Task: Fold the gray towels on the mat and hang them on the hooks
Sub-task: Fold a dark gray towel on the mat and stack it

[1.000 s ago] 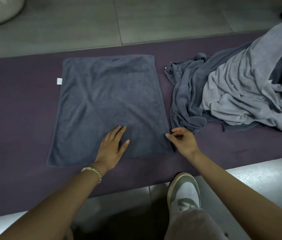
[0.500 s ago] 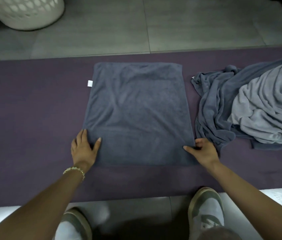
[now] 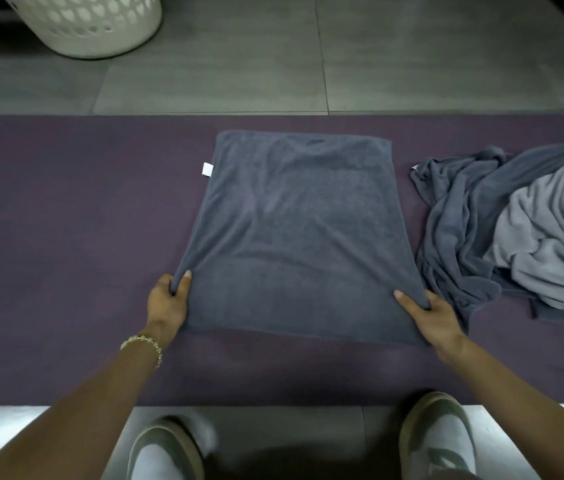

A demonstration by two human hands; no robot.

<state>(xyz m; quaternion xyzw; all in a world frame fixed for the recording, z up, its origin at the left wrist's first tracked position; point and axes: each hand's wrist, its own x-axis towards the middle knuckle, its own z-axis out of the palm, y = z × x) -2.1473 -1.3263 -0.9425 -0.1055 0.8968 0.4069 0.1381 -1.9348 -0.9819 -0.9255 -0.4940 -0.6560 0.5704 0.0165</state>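
View from a head-worn camera, looking down at a long, dark purple mat [image 3: 66,237] lying across a gray tiled floor [image 3: 377,64]. A dark gray rectangular terry towel [image 3: 294,237] lies flat in the middle of the mat, with a small white tag [image 3: 207,169] sticking out of its far-left edge. The left hand [image 3: 168,299], with a pale beaded bracelet [image 3: 143,344] on its wrist, pinches the near-left corner of the towel, thumb on top. The right hand [image 3: 429,315] grips the near-right corner the same way. Both corners are bunched slightly in the fingers.

The task looks to be at an early stage. This towel appears to be partway through folding, and the grip on both near corners suggests another fold away from the person is coming. To the right, just beside it on the mat, a crumpled heap of dark and light gray towels [image 3: 515,230] waits unfolded. Nothing has been hung.

No hooks are in view. The heap runs off the right edge, so the number of towels in it cannot be told. A white perforated plastic laundry basket [image 3: 90,22] is cut off at the top left. How many layers the flat towel has is unclear.
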